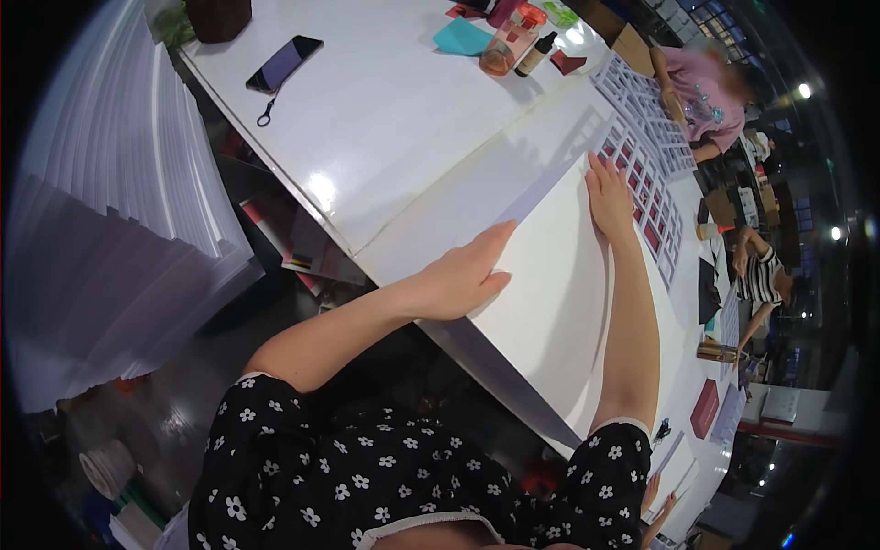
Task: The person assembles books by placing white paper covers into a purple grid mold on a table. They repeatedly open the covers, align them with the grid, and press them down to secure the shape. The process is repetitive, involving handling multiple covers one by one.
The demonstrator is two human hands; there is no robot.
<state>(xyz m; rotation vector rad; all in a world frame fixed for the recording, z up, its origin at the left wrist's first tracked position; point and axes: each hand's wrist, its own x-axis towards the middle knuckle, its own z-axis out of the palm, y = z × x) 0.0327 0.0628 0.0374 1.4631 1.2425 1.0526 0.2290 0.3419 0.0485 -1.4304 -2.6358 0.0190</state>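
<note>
A large white slab [550, 275], like a thick board or a stack of sheets, lies on the white table in front of me. My left hand [466, 275] rests against its left edge, fingers stretched out and thumb apart over the top. At its far end, my right hand [610, 202] lies with extended fingers near the corner, the forearm running along the slab's right side. Neither hand is closed around anything. Just past my right hand are white lattice frames [642, 188] with dark red showing through the cells.
A tall pile of white sheets [119, 202] stands at left. On the table [367, 119] lie a phone [285, 63] with a strap, a pinkish bottle [510, 46], a small dark-capped bottle [535, 55] and a red box [705, 409]. Other people work along the right side.
</note>
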